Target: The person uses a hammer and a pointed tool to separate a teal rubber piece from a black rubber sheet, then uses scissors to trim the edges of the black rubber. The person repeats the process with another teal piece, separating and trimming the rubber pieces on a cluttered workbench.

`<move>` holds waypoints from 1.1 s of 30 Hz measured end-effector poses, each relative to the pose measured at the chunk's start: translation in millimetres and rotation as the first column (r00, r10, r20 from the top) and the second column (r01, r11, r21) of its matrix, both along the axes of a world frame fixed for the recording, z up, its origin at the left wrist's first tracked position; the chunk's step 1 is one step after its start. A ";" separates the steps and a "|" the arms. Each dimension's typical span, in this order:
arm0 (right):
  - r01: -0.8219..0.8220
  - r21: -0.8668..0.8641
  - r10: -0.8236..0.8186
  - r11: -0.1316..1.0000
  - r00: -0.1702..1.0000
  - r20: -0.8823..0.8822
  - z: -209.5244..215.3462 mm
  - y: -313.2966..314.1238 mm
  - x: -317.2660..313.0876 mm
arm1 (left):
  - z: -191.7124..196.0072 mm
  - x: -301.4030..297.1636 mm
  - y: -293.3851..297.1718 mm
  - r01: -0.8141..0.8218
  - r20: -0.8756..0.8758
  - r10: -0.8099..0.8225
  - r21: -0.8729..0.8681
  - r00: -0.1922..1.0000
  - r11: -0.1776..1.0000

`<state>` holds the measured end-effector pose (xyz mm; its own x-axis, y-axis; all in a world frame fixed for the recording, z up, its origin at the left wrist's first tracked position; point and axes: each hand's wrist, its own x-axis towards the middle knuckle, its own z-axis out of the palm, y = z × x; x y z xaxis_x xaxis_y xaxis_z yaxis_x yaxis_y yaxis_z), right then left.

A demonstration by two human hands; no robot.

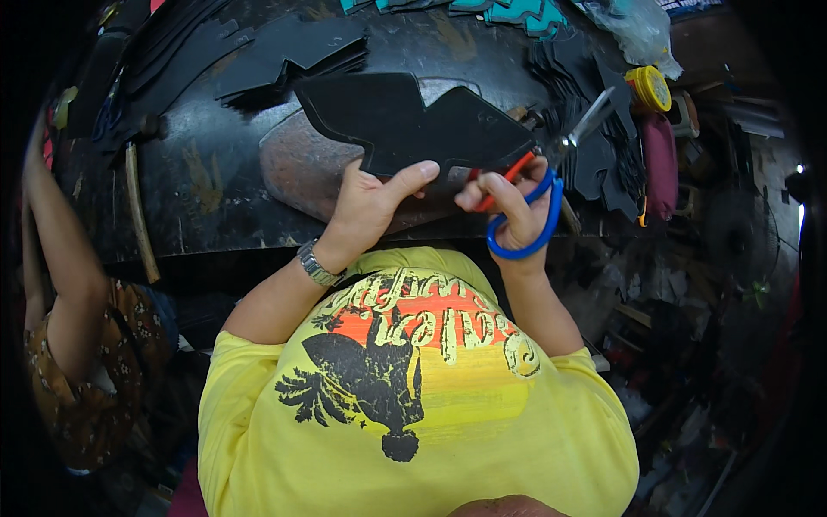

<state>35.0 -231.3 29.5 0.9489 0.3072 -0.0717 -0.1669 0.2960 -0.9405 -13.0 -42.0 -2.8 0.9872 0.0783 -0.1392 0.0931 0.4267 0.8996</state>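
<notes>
A black flat cut piece [405,116] of leather-like sheet, notched at its upper edge, tilts up over the table. My left hand [375,198] pinches its lower edge, thumb on top and fingers mostly hidden beneath. In my right hand [517,202] are scissors [551,202] with blue handle loops; their metal blades point up and away to the right. A thin red-orange stick-shaped thing [506,181] also lies across the right fingers; its kind is unclear. The right fingers are curled close to the piece's lower right corner. Under the piece lies a brownish stone-like slab [293,164].
Stacks of black cut pieces [319,60] lie at the back left, with more black pieces [603,164] at the right. Teal pieces [525,15] and a clear plastic bag [642,34] are at the back. A yellow round container [648,90] stands right. Another person's arm [65,233] reaches in left.
</notes>
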 end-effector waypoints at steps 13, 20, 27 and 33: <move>-0.632 -0.358 0.561 0.687 0.775 -0.292 -0.8 -45.8 -17.6 | -0.4 7.3 25.6 -0.083 0.088 0.096 -0.135 0.992 0.987; -0.588 -0.279 0.503 0.759 0.802 -0.322 3.2 -40.6 -16.7 | 9.4 6.9 24.2 0.031 0.082 -0.012 -0.231 0.997 0.972; -0.566 -0.272 0.483 0.778 0.816 -0.319 -1.5 -41.4 -18.2 | 9.6 6.0 26.9 0.035 0.071 -0.022 -0.178 0.997 0.983; -0.550 -0.240 0.463 0.800 0.821 -0.334 -4.3 -44.9 -20.3 | 9.9 6.8 28.6 0.051 0.079 -0.038 -0.163 0.996 0.985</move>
